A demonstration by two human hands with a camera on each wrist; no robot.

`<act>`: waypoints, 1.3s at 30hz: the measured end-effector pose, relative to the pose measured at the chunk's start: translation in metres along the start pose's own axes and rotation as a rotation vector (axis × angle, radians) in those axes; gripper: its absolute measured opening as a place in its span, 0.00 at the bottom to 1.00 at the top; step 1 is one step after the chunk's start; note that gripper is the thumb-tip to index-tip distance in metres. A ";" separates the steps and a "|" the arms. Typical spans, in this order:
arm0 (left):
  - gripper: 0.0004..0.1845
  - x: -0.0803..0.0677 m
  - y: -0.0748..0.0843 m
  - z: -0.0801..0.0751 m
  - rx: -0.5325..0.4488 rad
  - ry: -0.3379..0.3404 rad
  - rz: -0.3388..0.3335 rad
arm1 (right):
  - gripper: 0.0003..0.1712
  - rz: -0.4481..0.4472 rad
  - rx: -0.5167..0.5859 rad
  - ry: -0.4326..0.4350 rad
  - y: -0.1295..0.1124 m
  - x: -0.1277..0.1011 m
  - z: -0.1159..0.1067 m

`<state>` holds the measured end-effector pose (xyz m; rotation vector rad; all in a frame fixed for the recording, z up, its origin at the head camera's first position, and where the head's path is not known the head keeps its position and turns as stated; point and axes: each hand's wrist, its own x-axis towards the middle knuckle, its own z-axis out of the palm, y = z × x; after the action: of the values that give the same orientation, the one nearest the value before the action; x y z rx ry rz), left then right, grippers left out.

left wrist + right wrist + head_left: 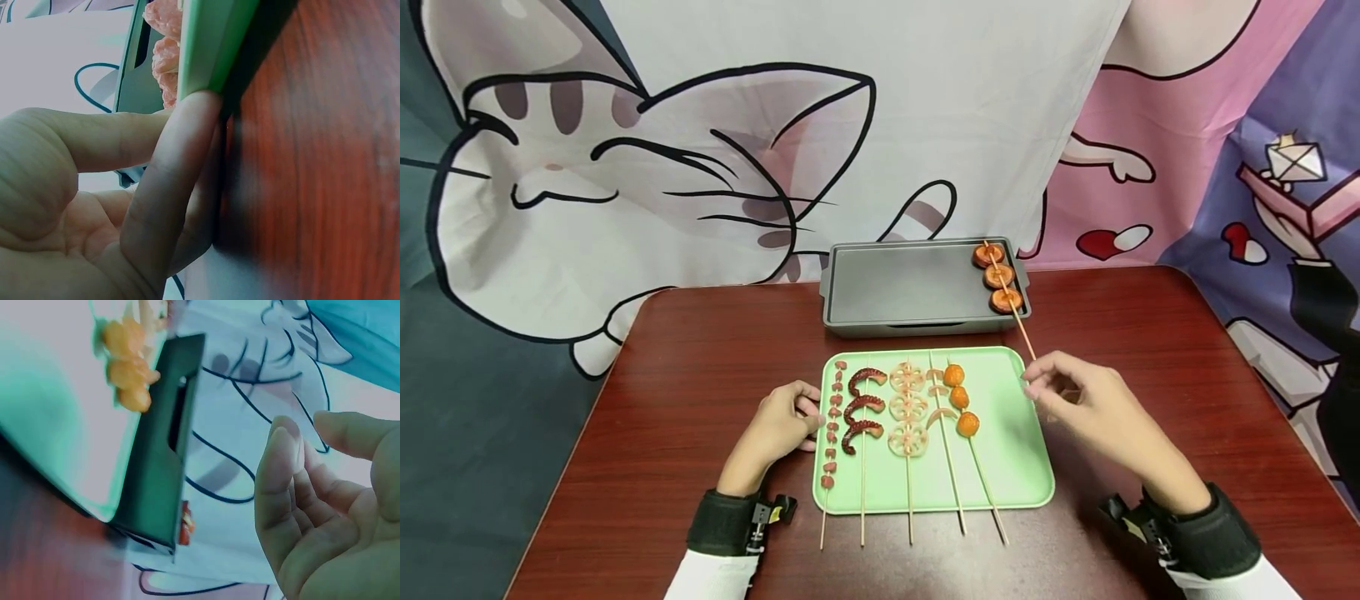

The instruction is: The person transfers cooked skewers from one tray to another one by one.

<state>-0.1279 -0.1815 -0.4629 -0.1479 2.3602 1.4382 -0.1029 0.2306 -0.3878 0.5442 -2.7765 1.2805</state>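
Note:
My left hand [782, 427] pinches the left rim of a light green tray [1022, 433]; the left wrist view shows fingertips [199, 112] against the tray's edge. My right hand [1086, 400] is by the tray's upper right corner. In the right wrist view its thumb and forefinger stand apart with nothing between them. Just beyond those fingers ends the stick of a mushroom skewer [998, 277], which lies on the right side of a grey grill pan [910, 283]. On the tray are skewers of small meat pieces [831, 427], octopus tentacles [863, 404], lotus root slices [907, 407] and orange balls [959, 397].
One more skewer, with pale curved pieces [938, 392], lies between the lotus root and the orange balls. Stick ends overhang the tray's front edge. Behind the reddish-brown table [715, 350] hangs a cartoon-printed cloth [985, 108], close to the pan.

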 end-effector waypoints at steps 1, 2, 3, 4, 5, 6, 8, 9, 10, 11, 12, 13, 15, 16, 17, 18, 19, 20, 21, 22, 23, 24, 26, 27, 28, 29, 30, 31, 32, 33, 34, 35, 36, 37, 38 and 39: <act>0.16 0.000 0.000 0.000 -0.001 0.000 0.000 | 0.05 0.002 -0.011 0.020 0.000 0.003 -0.002; 0.16 0.000 0.000 0.000 0.001 0.001 0.004 | 0.05 0.007 -0.018 0.037 0.000 0.005 -0.005; 0.16 0.000 0.000 0.000 0.004 0.002 0.006 | 0.05 0.012 -0.014 0.051 0.000 0.008 -0.006; 0.16 0.000 0.000 0.000 0.005 0.003 0.009 | 0.06 0.017 -0.003 0.061 0.000 0.010 -0.008; 0.16 0.000 0.000 0.000 0.011 0.002 0.015 | 0.06 0.021 0.009 0.071 0.001 0.012 -0.009; 0.16 0.000 0.000 0.000 0.016 0.002 0.021 | 0.07 0.024 0.018 0.082 0.002 0.013 -0.010; 0.15 -0.001 0.000 0.000 0.023 0.005 0.033 | 0.08 0.030 0.036 0.101 0.004 0.017 -0.012; 0.15 -0.001 0.000 0.000 0.022 0.006 0.037 | 0.09 0.032 0.040 0.112 0.006 0.018 -0.013; 0.15 -0.001 -0.001 0.001 0.022 0.009 0.041 | 0.09 0.034 0.041 0.123 0.007 0.020 -0.014; 0.15 -0.001 -0.001 0.001 0.023 0.011 0.044 | 0.10 0.035 0.045 0.133 0.008 0.021 -0.014; 0.15 -0.001 -0.001 0.001 0.023 0.012 0.045 | 0.11 0.037 0.051 0.144 0.010 0.023 -0.015; 0.15 -0.001 -0.001 0.001 0.021 0.016 0.044 | 0.12 0.039 0.064 0.153 0.012 0.025 -0.015; 0.15 -0.001 -0.001 0.002 0.015 0.019 0.036 | 0.14 0.046 0.102 0.168 0.016 0.029 -0.016; 0.15 -0.001 -0.001 0.002 0.015 0.019 0.031 | 0.15 0.051 0.136 0.171 0.018 0.031 -0.017; 0.15 -0.001 -0.001 0.002 0.014 0.018 0.026 | 0.16 0.056 0.184 0.170 0.020 0.033 -0.017; 0.15 -0.001 -0.001 0.002 0.013 0.019 0.022 | 0.17 0.065 0.247 0.169 0.023 0.035 -0.018; 0.15 -0.001 0.000 0.002 0.010 0.022 0.019 | 0.17 0.072 0.315 0.169 0.025 0.038 -0.018; 0.15 -0.001 0.000 0.002 0.010 0.022 0.018 | 0.17 0.079 0.385 0.169 0.027 0.040 -0.018; 0.14 -0.002 -0.001 0.002 0.011 0.023 0.019 | 0.18 0.083 0.447 0.168 0.030 0.042 -0.018; 0.14 -0.002 -0.001 0.002 0.012 0.024 0.021 | 0.18 0.089 0.514 0.168 0.032 0.045 -0.018; 0.14 -0.002 -0.001 0.002 0.012 0.025 0.023 | 0.17 0.093 0.571 0.170 0.034 0.047 -0.017; 0.14 -0.002 -0.001 0.002 0.011 0.024 0.025 | 0.17 0.099 0.616 0.174 0.036 0.048 -0.017; 0.15 -0.001 -0.001 0.003 0.009 0.017 0.026 | 0.16 0.109 0.680 0.176 0.041 0.050 -0.016; 0.15 -0.001 -0.001 0.003 0.006 0.014 0.026 | 0.16 0.116 0.720 0.175 0.043 0.051 -0.015; 0.15 -0.001 -0.002 0.003 0.004 0.013 0.025 | 0.15 0.128 0.770 0.179 0.045 0.053 -0.013; 0.15 -0.001 -0.002 0.003 0.003 0.012 0.024 | 0.15 0.139 0.812 0.184 0.047 0.054 -0.012; 0.15 -0.001 -0.001 0.003 0.003 0.013 0.023 | 0.14 0.151 0.852 0.189 0.050 0.055 -0.010; 0.14 -0.001 -0.001 0.003 0.003 0.015 0.023 | 0.14 0.163 0.896 0.194 0.052 0.056 -0.009; 0.14 -0.001 -0.001 0.002 0.005 0.017 0.024 | 0.13 0.175 0.936 0.196 0.054 0.056 -0.007; 0.14 -0.001 0.000 0.002 0.007 0.019 0.026 | 0.12 0.191 0.964 0.201 0.056 0.057 -0.005; 0.14 -0.001 0.000 0.002 0.008 0.021 0.027 | 0.11 0.207 0.980 0.200 0.058 0.057 -0.004; 0.14 -0.002 0.001 0.002 0.010 0.021 0.027 | 0.11 0.225 0.985 0.190 0.060 0.058 -0.002; 0.14 -0.002 0.001 0.002 0.010 0.019 0.028 | 0.11 0.243 0.988 0.174 0.062 0.058 -0.001; 0.15 -0.002 0.001 0.001 0.011 0.018 0.029 | 0.10 0.261 0.988 0.153 0.064 0.058 0.000; 0.15 -0.002 0.001 0.001 0.010 0.017 0.029 | 0.10 0.279 0.979 0.131 0.066 0.058 0.001; 0.15 -0.002 0.001 0.001 0.009 0.016 0.029 | 0.11 0.296 0.968 0.113 0.067 0.059 0.003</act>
<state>-0.1256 -0.1802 -0.4617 -0.1240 2.3910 1.4443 -0.1797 0.2510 -0.4285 0.0411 -2.0256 2.5958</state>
